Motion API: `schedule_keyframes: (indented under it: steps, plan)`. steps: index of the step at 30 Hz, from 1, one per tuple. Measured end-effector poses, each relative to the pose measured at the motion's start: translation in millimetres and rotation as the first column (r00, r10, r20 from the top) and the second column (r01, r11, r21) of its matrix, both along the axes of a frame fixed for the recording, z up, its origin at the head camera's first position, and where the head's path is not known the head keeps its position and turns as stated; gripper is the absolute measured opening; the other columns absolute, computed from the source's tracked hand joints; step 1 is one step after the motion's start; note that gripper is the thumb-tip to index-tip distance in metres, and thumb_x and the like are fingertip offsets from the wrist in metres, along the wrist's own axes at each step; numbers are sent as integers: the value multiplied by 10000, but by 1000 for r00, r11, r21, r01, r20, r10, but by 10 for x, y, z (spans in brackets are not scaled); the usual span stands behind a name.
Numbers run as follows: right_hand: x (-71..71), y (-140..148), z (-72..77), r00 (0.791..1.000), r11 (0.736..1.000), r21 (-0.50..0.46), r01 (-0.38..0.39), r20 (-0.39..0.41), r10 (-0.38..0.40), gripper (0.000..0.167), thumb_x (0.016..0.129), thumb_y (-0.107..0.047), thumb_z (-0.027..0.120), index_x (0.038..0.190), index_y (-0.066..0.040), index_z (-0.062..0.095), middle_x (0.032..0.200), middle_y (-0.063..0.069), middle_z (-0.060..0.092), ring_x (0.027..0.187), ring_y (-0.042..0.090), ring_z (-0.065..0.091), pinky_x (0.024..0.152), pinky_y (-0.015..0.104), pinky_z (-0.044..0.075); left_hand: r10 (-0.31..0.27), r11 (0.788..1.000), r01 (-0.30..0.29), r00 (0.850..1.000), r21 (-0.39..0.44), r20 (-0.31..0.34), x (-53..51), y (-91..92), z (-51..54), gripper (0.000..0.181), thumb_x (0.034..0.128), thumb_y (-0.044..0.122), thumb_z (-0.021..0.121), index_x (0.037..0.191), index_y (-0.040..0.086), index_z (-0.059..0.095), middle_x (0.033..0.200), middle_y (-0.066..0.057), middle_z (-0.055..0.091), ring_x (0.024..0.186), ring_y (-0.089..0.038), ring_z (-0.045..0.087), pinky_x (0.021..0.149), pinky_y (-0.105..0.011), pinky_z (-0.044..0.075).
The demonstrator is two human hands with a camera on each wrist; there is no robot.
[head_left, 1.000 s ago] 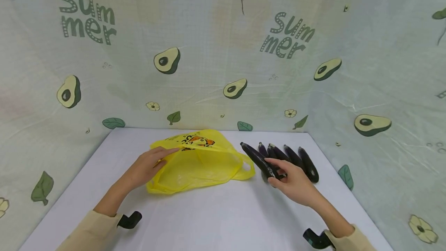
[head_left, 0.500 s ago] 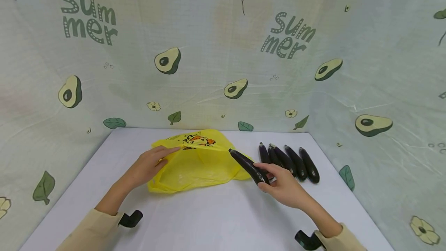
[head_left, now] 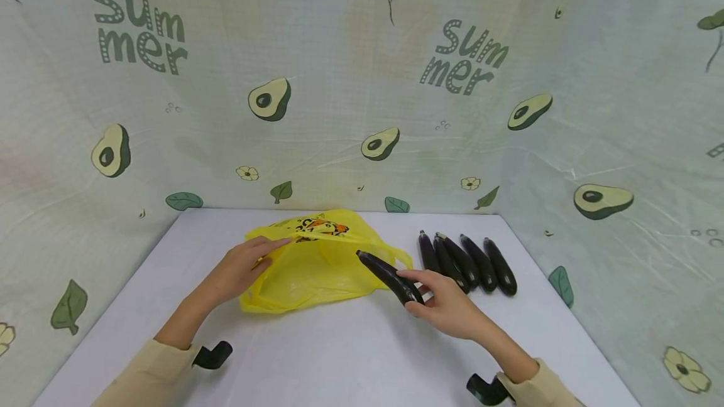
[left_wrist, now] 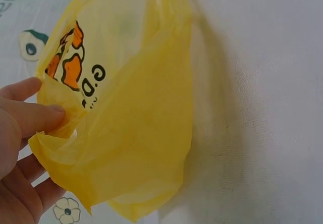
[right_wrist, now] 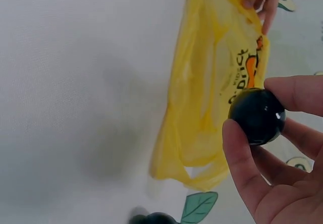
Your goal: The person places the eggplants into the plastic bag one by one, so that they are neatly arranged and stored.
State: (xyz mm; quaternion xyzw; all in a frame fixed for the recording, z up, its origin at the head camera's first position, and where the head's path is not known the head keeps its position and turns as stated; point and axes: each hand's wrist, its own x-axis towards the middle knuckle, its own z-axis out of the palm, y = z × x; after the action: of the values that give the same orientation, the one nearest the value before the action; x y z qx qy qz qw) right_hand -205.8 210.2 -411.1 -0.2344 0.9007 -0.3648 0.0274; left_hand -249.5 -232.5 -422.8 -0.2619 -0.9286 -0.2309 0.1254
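Note:
A yellow plastic bag (head_left: 322, 272) with an orange and black print lies on the white table. My left hand (head_left: 240, 269) pinches the bag's left part near its upper edge; the left wrist view shows the thumb and fingers at the yellow film (left_wrist: 146, 123). Pinched between the thumb and fingers of my right hand (head_left: 447, 306) is a dark eggplant (head_left: 390, 275), tilted, its stem end over the bag's right part. In the right wrist view the eggplant's round end (right_wrist: 257, 116) faces the camera, with the bag (right_wrist: 202, 93) beyond it.
Several eggplants (head_left: 466, 262) lie side by side at the table's back right, just beyond my right hand. A patterned cloth (head_left: 328, 49) with avocados and leaves stands behind the white table (head_left: 317, 357) and along its sides.
My right hand has lifted the eggplant away from the others and carried it left, to the bag's right side. The left hand has stayed in place on the bag.

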Motion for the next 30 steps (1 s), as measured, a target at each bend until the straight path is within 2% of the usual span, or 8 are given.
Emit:
schedule_keyframes:
  steps: [6,15,21,24,30]
  plan:
    - [-67,-45,-77,999,1000,-5,-8,-42,7,533,953,-129,805,1460,-140,641,1321,93,681,991,203,658,720,235,584,9,1000,-9,1000,-6,4,1,14,-3,647,962,-60,727,1530,223,598,1149,-15,683,897,-144,552,805,-357,560]
    - [-240,-205,-249,999,998,-35,48,-18,-48,520,961,-120,791,1459,-114,642,1326,135,678,973,253,660,685,227,569,26,1000,-26,999,-14,21,3,32,9,645,964,-51,730,1528,233,602,1166,-25,689,915,-156,567,838,-391,579]
    - [-351,-336,-356,991,993,6,115,-66,-115,516,939,-128,815,1433,-146,668,1364,98,681,994,192,646,791,282,582,5,1000,-5,1000,-11,12,-2,40,11,652,960,-56,734,1529,233,600,1194,-19,693,928,-149,572,833,-378,574]
    - [-407,-397,-386,989,991,12,130,-66,-129,514,937,-132,816,1431,-148,673,1373,81,681,996,181,635,846,336,581,7,1000,-7,1000,-9,26,-1,45,18,651,964,-49,733,1531,240,598,1195,-16,691,935,-146,577,842,-377,581]
    - [-501,-505,-426,987,988,24,152,-59,-151,514,947,-143,798,1443,-141,665,1358,76,683,990,187,621,871,384,568,9,1000,-9,999,-9,37,4,51,31,646,959,-57,734,1524,229,605,1199,-27,693,951,-152,593,862,-395,589]
